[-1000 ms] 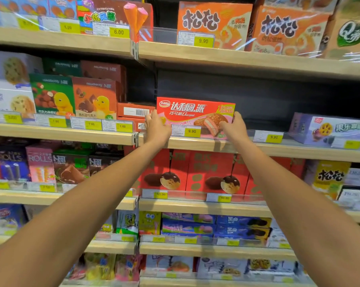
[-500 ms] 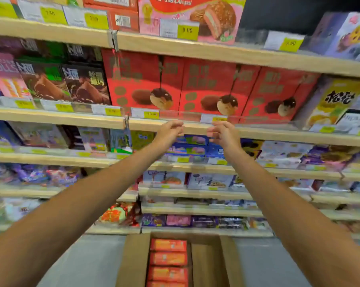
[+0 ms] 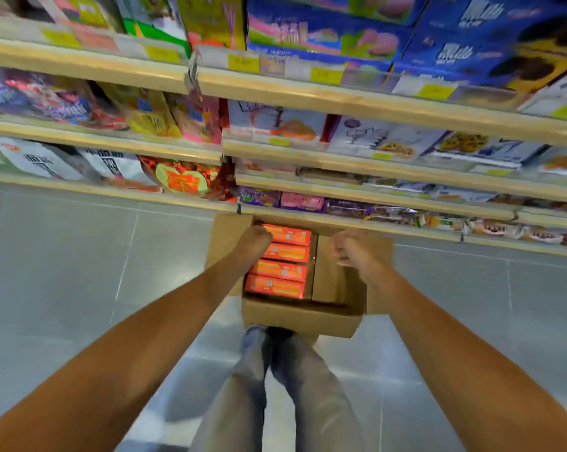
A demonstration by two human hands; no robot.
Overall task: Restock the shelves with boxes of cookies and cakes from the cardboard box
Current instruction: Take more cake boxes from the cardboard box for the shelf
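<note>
- Both bare arms are reaching down over an open cardboard box (image 3: pixel 300 316) that is sitting on the grey tiled floor (image 3: pixel 63 272), just in front of the lowest shelf (image 3: pixel 406 228).
- The left hand (image 3: pixel 254 238) is hovering at the far left corner of the box, fingers curled downward; it is overlapping the top edge of the farthest red-orange box (image 3: pixel 288 234), but whether it is actually gripping it, I cannot tell.
- The right hand (image 3: pixel 352 247) is hanging over the bare right half of the carton, fingers loosely curled, holding nothing.
- Four red-orange boxes are lying in a column along the carton's left side, edge to edge, the nearest red-orange box (image 3: pixel 275 287) close to the front wall. Their printing is too blurred to read.
- Above, the shelves are showing blue cake boxes (image 3: pixel 471 53), a yellow box (image 3: pixel 215 21) and white cookie boxes (image 3: pixel 389 140) with cookie pictures; the lettering is smeared and unreadable.
- Yellow price tags (image 3: pixel 243 63) are lining the shelf edges, figures illegible.
- The person's legs in grey trousers (image 3: pixel 291 386) are standing right behind the carton.
</note>
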